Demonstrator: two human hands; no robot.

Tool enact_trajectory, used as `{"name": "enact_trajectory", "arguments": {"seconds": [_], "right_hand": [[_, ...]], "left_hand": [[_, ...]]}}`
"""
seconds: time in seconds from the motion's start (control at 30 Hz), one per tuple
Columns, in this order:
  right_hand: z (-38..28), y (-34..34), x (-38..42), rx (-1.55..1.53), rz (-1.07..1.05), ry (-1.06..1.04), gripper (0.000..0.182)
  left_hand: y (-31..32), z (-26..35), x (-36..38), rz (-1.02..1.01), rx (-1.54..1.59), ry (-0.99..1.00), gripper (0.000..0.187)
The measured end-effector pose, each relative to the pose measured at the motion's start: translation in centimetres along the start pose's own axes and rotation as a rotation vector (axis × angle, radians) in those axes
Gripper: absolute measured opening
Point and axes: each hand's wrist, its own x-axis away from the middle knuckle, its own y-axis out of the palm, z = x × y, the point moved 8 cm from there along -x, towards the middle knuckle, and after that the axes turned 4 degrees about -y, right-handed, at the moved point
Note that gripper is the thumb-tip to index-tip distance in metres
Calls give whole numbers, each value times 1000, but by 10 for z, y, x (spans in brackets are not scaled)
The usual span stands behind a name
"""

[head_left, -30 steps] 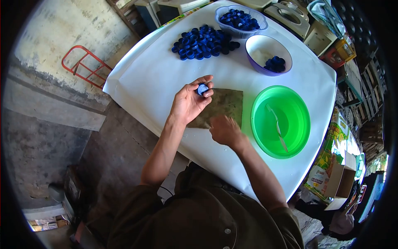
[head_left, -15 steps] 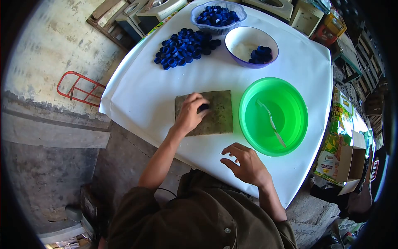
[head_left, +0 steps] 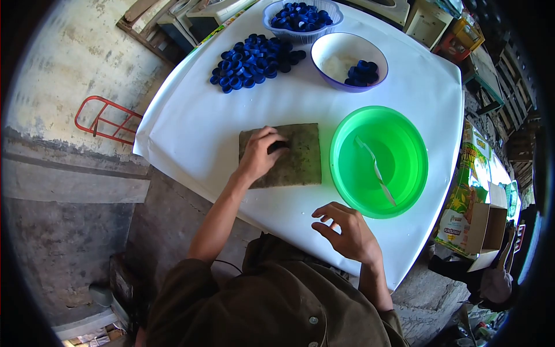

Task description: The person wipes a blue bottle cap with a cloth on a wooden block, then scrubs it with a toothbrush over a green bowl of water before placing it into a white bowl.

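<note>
My left hand (head_left: 262,155) is closed around a dark bottle cap (head_left: 276,147), with the fingers covering much of it. It works right over a worn, grey-brown rectangular slab (head_left: 300,156) lying on the white-covered table. Off to the right, my right hand (head_left: 347,231) hovers over the table's near edge. Its fingers are loosely curled and apart, with nothing between them. Just beyond those fingers stands a green basin (head_left: 341,185) with a white-handled brush or spoon-like tool (head_left: 378,173) inside.
At the back lies a pile of blue caps (head_left: 245,63). Beside it are a pale plastic basket (head_left: 300,37) of more caps and a purple-rimmed bowl (head_left: 326,72) holding several caps and something whitish. A red metal frame (head_left: 95,118) leans left; an open cardboard box (head_left: 491,231) stands right.
My left hand has shifted slightly on the slab, still holding the cap. My right hand stays almost where it was, and the whole view has moved a little.
</note>
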Motion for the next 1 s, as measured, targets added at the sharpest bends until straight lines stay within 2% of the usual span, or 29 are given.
{"name": "enact_trajectory", "arguments": {"seconds": [0.07,0.1,0.2,0.23,0.33,0.37,0.5,0.6,0.73,0.8,0.87,1.0], "right_hand": [[-2,-3,2,-18,8,7,21],[-3,-5,4,-24,8,11,21],[-5,-10,9,-30,34,1,21],[-7,-13,11,-37,60,-27,18],[-8,-18,18,-56,80,-15,19],[-8,-20,20,-47,88,-14,20],[-7,-32,27,-60,136,-12,21],[-8,-41,32,-71,191,-2,18],[-12,-50,38,-49,244,53,19],[-12,-51,39,-39,268,76,19],[-14,-51,37,-20,298,101,20],[-14,-50,35,-39,339,140,20]], "left_hand": [[4,-8,-8,-71,48,-30,23],[1,-1,-15,-126,151,-107,26],[0,4,-31,-175,1041,-256,34],[-7,23,-38,-166,1287,-208,44],[-16,52,-46,-209,1518,-31,45],[-16,58,-49,-230,1522,-21,52],[-22,79,-65,-301,1420,114,47],[-9,79,-87,-284,1209,29,40],[8,100,-160,62,462,187,25],[39,100,-200,192,337,307,22],[82,92,-232,114,224,277,21],[116,100,-262,7,95,259,23]]}}
